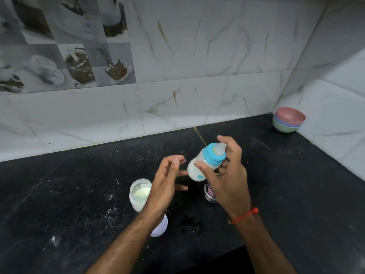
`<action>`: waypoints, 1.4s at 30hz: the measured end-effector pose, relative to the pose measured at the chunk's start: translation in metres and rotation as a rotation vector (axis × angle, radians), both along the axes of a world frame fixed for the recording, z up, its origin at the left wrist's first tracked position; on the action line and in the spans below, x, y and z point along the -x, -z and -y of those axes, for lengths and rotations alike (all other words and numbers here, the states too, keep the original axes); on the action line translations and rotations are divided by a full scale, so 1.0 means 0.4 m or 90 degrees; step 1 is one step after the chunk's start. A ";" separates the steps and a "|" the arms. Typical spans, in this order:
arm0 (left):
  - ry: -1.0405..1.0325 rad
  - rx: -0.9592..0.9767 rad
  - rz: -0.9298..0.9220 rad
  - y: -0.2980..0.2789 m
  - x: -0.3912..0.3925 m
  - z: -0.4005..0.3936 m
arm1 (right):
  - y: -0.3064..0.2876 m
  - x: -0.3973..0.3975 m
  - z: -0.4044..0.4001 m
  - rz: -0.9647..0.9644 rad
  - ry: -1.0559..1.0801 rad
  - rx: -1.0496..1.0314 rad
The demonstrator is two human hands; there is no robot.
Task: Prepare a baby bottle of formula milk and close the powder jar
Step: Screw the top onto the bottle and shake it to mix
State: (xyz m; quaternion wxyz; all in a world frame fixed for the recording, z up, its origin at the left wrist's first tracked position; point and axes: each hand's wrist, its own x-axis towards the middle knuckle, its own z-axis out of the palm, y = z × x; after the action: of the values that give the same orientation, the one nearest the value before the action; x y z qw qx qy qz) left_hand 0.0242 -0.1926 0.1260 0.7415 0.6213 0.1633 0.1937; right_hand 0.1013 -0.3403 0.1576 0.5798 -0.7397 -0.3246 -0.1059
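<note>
My right hand (227,175) grips a small baby bottle (197,167) with white milk inside, a blue collar and a clear teat, held tilted above the black counter (79,194). My left hand (166,180) hovers just left of the bottle, fingers apart, holding nothing. Below my left hand stands the open powder jar (139,192), clear plastic with pale powder inside. A white lid (161,227) lies on the counter under my left forearm, partly hidden.
A steel cup (209,194) with a pink label stands under my right hand, mostly hidden. A stack of coloured bowls (288,120) sits in the back right corner. Spilled powder and a wet patch (191,224) mark the counter. Tiled walls close in behind and on the right.
</note>
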 end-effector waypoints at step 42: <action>-0.100 0.058 0.050 0.009 -0.016 -0.021 | 0.026 0.000 -0.008 -0.049 0.015 0.021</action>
State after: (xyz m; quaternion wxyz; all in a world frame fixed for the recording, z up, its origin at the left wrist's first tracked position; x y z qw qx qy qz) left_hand 0.0306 -0.1843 0.1224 0.7576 0.5640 0.1909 0.2674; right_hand 0.1013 -0.3373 0.1471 0.5781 -0.7567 -0.2952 -0.0786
